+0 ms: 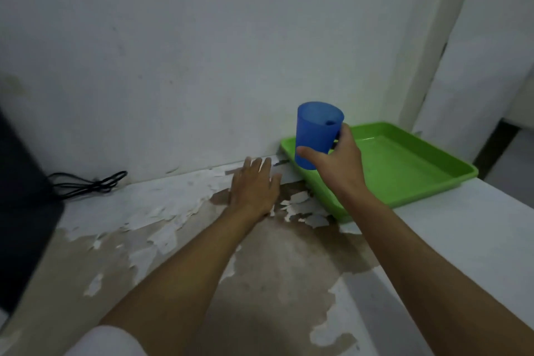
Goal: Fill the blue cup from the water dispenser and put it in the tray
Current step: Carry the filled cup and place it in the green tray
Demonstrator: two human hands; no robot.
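Note:
My right hand [336, 162] grips the blue cup [315, 131] by its handle side and holds it in the air above the left end of the green tray [404, 173]. The cup is slightly tilted, and I cannot tell whether it holds water. The tray lies against the wall on the counter and holds nothing else. My left hand [254, 185] rests flat on the counter, fingers spread, just left of the tray. A dark object [20, 211] at the left edge may be the water dispenser; most of it is out of view.
The counter [173, 240] has peeling white paint and bare brown patches. A coiled black cable [89, 182] lies by the wall at the left. A white wall stands close behind. The counter's right edge drops off beyond the tray.

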